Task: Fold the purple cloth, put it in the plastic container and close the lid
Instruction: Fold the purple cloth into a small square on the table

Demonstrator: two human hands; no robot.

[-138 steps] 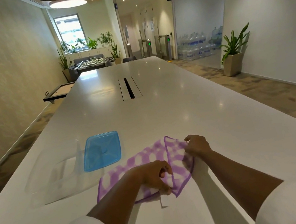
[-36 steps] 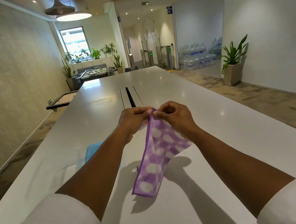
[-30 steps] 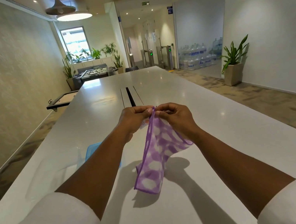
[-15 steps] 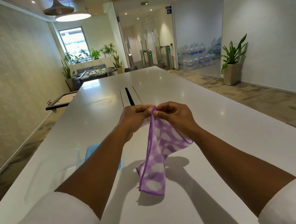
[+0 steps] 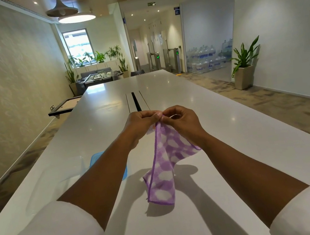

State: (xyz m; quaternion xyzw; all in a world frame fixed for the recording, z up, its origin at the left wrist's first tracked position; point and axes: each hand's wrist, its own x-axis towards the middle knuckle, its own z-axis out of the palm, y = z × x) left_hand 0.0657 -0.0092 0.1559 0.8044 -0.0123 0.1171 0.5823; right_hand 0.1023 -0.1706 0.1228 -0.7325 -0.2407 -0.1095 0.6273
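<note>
**Head view: cloth held up mid-fold, box waiting to the left**

Head view shows both hands raised above the white table (image 5: 232, 125), meeting thumb to thumb. The left hand (image 5: 140, 122) and the right hand (image 5: 180, 119) are each pinched shut on the top edge of the purple cloth (image 5: 165, 160), their fingertips touching one another. The cloth hangs down from that pinch in a narrow, doubled strip, its lower end clear of the tabletop with a shadow beneath it.

Folding looks to be the step in hand: 2 corners seem brought together, and the strip is not yet compact. Next, I would guess, the cloth needs laying flat or doubling once more, with the edges kept matched so it fits the box.

Further left, partly hidden behind the left forearm, lies the blue lid (image 5: 98, 163), flat on the table. Beside it is the clear plastic container (image 5: 54, 182), faint against the white top; it appears open, and I can see nothing inside it.
</note>
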